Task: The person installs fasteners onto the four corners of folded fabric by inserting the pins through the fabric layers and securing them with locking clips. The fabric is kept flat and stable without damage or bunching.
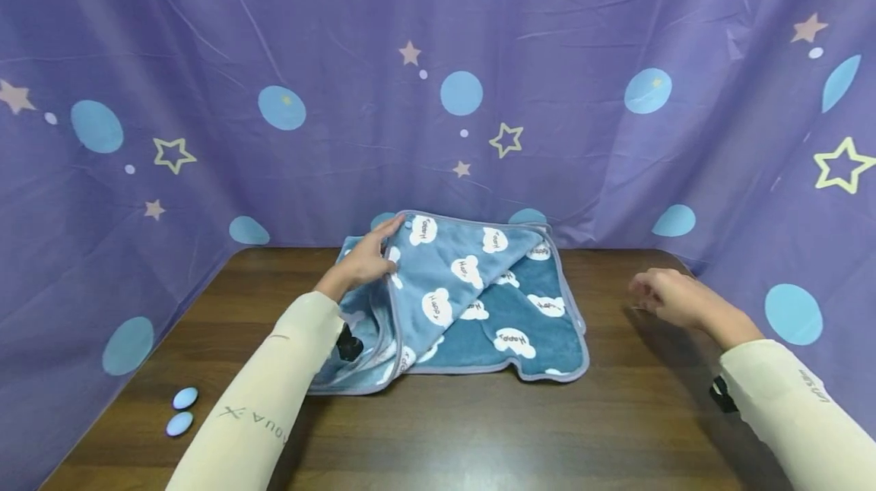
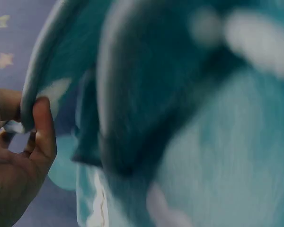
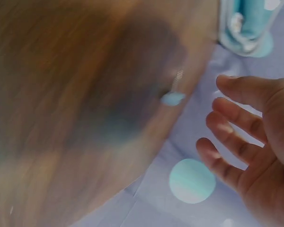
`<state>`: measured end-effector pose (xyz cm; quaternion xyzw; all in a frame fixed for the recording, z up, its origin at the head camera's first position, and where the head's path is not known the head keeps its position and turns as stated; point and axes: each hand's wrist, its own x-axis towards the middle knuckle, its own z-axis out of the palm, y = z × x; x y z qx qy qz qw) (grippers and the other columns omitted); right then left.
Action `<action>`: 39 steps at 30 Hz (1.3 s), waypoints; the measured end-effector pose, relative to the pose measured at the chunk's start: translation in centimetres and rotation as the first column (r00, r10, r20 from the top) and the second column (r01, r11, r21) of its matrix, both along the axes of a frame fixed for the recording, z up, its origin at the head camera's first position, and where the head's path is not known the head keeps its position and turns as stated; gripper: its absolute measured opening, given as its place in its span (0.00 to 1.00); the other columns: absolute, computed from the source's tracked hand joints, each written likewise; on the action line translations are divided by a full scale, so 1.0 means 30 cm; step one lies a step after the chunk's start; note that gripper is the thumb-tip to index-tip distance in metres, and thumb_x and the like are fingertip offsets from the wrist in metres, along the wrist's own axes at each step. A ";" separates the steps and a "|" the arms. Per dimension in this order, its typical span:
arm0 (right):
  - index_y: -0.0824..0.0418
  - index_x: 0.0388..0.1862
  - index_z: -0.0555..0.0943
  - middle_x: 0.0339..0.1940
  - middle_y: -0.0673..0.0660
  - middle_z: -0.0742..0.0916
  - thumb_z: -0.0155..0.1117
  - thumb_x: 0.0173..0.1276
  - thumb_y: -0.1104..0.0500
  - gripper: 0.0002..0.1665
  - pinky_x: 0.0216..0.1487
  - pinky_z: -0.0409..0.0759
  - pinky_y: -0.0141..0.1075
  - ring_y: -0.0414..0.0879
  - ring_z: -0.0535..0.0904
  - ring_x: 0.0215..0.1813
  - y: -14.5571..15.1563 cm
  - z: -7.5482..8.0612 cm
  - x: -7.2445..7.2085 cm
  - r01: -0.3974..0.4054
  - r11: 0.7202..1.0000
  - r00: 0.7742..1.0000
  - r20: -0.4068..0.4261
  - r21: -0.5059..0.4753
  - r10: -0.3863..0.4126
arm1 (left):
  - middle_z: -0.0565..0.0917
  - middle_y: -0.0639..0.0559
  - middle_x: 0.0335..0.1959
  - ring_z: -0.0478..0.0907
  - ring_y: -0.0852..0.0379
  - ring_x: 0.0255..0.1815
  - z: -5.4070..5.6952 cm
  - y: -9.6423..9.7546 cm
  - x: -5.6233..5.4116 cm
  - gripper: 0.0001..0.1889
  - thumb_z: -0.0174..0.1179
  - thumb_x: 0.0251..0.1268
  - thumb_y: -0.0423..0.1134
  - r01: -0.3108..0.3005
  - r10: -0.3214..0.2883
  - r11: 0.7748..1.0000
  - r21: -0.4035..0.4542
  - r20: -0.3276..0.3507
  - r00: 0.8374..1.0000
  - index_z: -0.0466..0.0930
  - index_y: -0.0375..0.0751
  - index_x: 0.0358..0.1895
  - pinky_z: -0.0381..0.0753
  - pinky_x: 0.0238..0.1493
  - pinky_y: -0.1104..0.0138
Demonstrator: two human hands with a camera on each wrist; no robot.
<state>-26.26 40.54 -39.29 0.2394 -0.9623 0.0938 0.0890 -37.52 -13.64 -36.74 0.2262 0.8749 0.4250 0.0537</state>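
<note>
A blue fleece blanket (image 1: 503, 305) with white "Happy" bear heads and a grey border lies on the table, partly folded over. My left hand (image 1: 369, 257) is at the upper left of its lighter flap (image 1: 438, 270). In the left wrist view, the thumb and fingers of that hand (image 2: 19, 163) pinch the bordered edge (image 2: 29, 101) and hold it raised. Well right of the blanket, my right hand (image 1: 674, 299) hovers over the table. Its fingers (image 3: 236, 149) are loosely bent and hold nothing. A small pale blue piece (image 3: 173, 98) lies on the wood near it.
Two smooth light blue ovals (image 1: 185, 398) lie on the left part of the brown wooden table (image 1: 452, 438). A purple curtain (image 1: 369, 149) with stars and dots hangs around the table's back and sides.
</note>
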 end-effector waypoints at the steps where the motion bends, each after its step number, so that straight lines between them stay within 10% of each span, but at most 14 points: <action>1: 0.60 0.42 0.86 0.36 0.50 0.86 0.69 0.59 0.71 0.13 0.40 0.82 0.47 0.47 0.83 0.38 0.008 -0.005 0.000 -0.006 1.000 1.000 -0.012 0.024 0.007 | 0.45 0.45 0.85 0.56 0.40 0.78 -0.002 -0.006 -0.012 0.54 0.58 0.54 0.18 -0.004 0.003 0.999 -0.046 -0.024 1.000 0.46 0.50 0.84 0.84 0.46 0.48; 6: 0.56 0.39 0.86 0.35 0.48 0.83 0.69 0.55 0.74 0.17 0.36 0.81 0.45 0.46 0.81 0.36 0.040 -0.029 -0.002 -0.049 0.992 0.996 -0.070 0.116 0.058 | 0.47 0.39 0.83 0.44 0.37 0.82 -0.013 -0.027 -0.055 0.54 0.61 0.55 0.19 -0.016 -0.003 0.978 -0.208 -0.092 0.996 0.43 0.44 0.84 0.58 0.76 0.47; 18: 0.52 0.28 0.85 0.31 0.45 0.86 0.68 0.48 0.75 0.18 0.36 0.82 0.45 0.46 0.84 0.34 0.064 -0.056 -0.022 -0.071 0.987 0.993 -0.087 0.144 0.084 | 0.47 0.30 0.82 0.50 0.33 0.80 -0.070 -0.020 -0.063 0.51 0.64 0.65 0.26 -0.062 0.047 0.897 -0.439 -0.045 0.998 0.39 0.40 0.84 0.56 0.77 0.46; 31: 0.49 0.27 0.83 0.29 0.42 0.85 0.69 0.51 0.74 0.18 0.33 0.80 0.42 0.40 0.81 0.32 0.070 -0.064 -0.021 -0.060 0.987 0.998 -0.002 0.146 0.061 | 0.50 0.29 0.79 0.55 0.27 0.75 -0.007 0.003 -0.018 0.45 0.61 0.68 0.38 -0.234 0.186 0.892 -0.388 -0.159 0.970 0.45 0.37 0.83 0.65 0.70 0.39; 39: 0.46 0.22 0.80 0.28 0.40 0.85 0.73 0.52 0.72 0.20 0.28 0.75 0.39 0.36 0.76 0.29 0.065 -0.051 -0.011 -0.067 0.983 0.997 0.050 0.171 0.060 | 0.61 0.40 0.77 0.57 0.38 0.70 0.032 0.142 0.059 0.40 0.63 0.70 0.41 -0.192 0.066 0.917 -0.349 -0.342 0.937 0.56 0.47 0.82 0.72 0.63 0.44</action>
